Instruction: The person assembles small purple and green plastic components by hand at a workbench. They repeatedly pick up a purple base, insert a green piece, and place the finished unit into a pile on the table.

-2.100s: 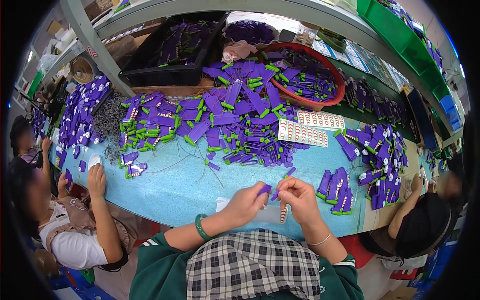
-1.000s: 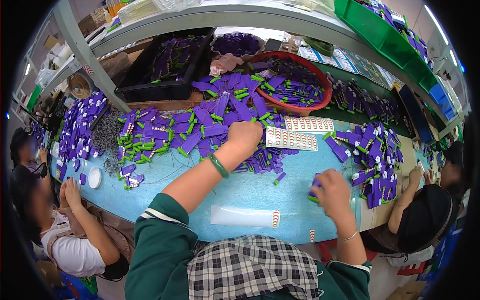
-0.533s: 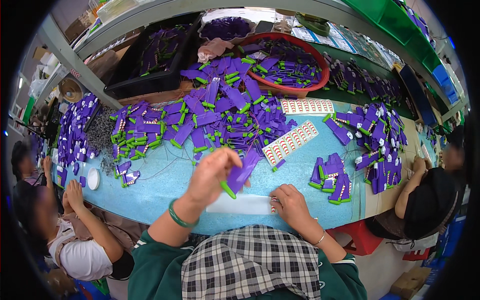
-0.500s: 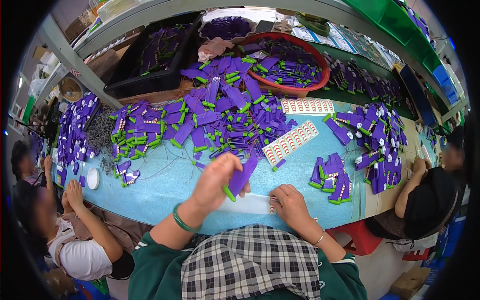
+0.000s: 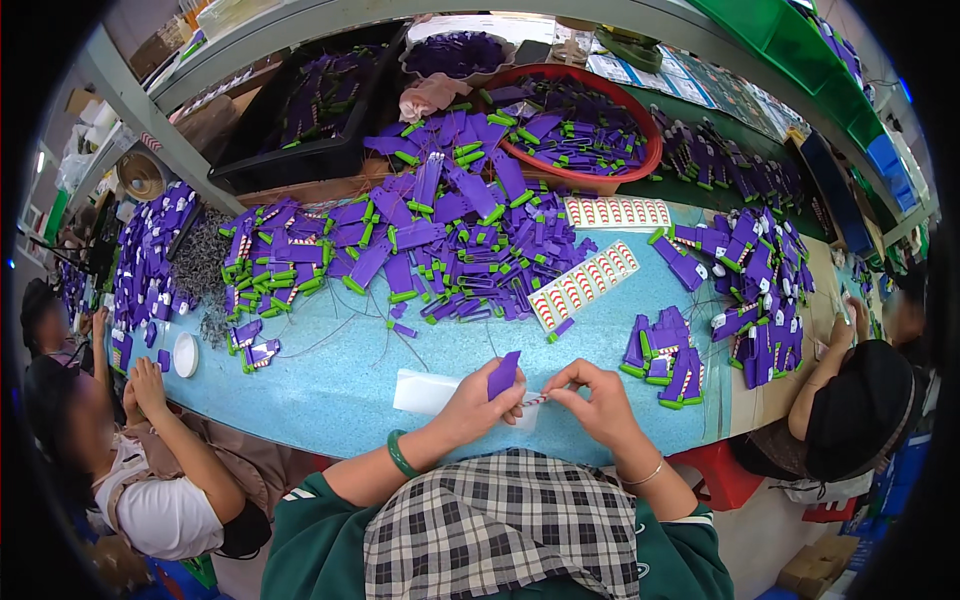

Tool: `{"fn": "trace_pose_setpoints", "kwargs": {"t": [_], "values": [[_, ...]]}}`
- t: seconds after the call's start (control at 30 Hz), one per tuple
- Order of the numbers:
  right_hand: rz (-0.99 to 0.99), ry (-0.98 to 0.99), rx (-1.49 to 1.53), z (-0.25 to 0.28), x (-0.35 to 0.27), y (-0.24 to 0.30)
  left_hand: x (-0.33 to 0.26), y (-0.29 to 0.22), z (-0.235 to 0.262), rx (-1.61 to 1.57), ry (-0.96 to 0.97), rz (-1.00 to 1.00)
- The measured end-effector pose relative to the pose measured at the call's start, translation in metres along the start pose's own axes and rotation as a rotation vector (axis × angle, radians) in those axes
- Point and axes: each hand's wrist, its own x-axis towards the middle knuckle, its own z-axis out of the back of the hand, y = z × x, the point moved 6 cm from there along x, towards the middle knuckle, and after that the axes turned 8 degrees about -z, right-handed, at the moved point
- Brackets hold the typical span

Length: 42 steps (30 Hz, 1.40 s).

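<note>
At the tabletop's (image 5: 330, 395) near edge, the left hand (image 5: 478, 398) grips an upright purple piece (image 5: 503, 374); the right hand (image 5: 597, 400) pinches a striped strip (image 5: 534, 399) lying crosswise between them.

A long light-blue worktable (image 5: 330, 385) fills the room. Grey metal shelving (image 5: 150, 120) rises behind it. Green bins (image 5: 790, 40) sit up top.

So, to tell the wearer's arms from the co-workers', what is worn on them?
Dark green sleeves pushed up, forearms bare. The left hand has a green bangle at its wrist; the right hand has a thin pale bracelet. No gloves.
</note>
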Motion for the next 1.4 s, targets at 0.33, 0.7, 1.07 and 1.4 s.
{"fn": "trace_pose_setpoints", "kwargs": {"t": [0.33,0.7,1.07,1.4], "values": [[0.114,-0.223,0.258,0.005,0.003,0.043,0.0,-0.03,-0.006,-0.036,0.056,-0.057],[-0.041,-0.027,0.544,-0.016,0.006,0.019,0.001,-0.021,-0.013,-0.799,0.209,0.07],[-0.035,-0.012,0.338,-0.021,0.01,0.004,0.0,-0.019,-0.008,-0.298,0.103,0.023],[-0.063,-0.029,0.41,-0.022,0.009,0.004,-0.003,-0.024,-0.013,-0.403,0.103,0.024]]}}
